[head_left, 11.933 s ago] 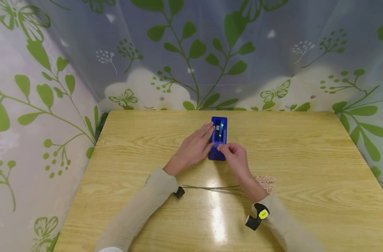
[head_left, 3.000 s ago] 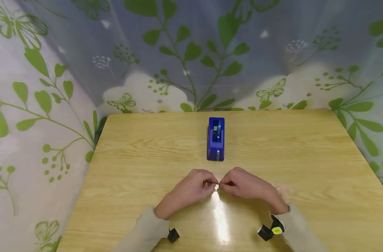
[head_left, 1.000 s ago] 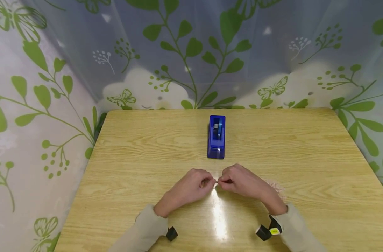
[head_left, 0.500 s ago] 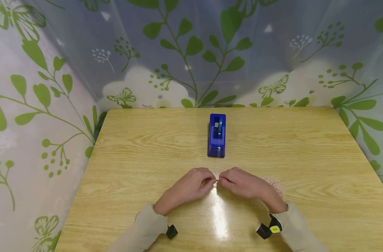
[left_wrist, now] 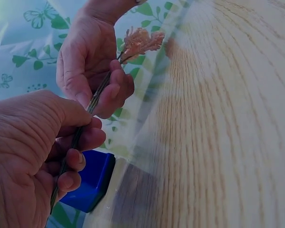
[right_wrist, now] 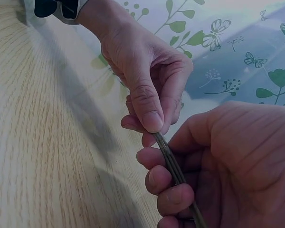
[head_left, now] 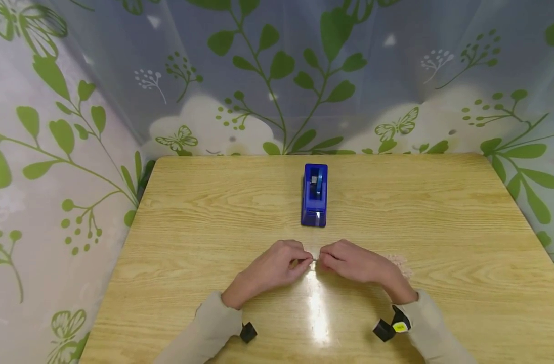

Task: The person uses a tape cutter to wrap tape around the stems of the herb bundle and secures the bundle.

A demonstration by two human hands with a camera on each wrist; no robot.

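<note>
A thin bunch of dark stems (right_wrist: 171, 164) with a fluffy pink flower head (left_wrist: 141, 42) spans both hands. My left hand (head_left: 279, 265) pinches the stems between thumb and forefinger, their lower ends running back under its palm. Close to the right, my right hand (head_left: 356, 263) holds the same bunch, fingers curled along it in the right wrist view. A shiny patch like clear tape shows on the stems between the hands. In the head view, the flower head shows behind the right wrist. Beyond the hands stands a blue tape dispenser (head_left: 315, 204).
The wooden table (head_left: 204, 202) runs back to a patterned curtain (head_left: 190, 81) with leaves and butterflies. A black wrist camera (head_left: 248, 332) sits by the left sleeve, another wrist camera (head_left: 384, 330) by the right one.
Earliest, both hands were at the tape dispenser and the flower bunch lay on the table. Since then the hands came nearer and took hold of the stems; lately only the fingers shift slightly.
</note>
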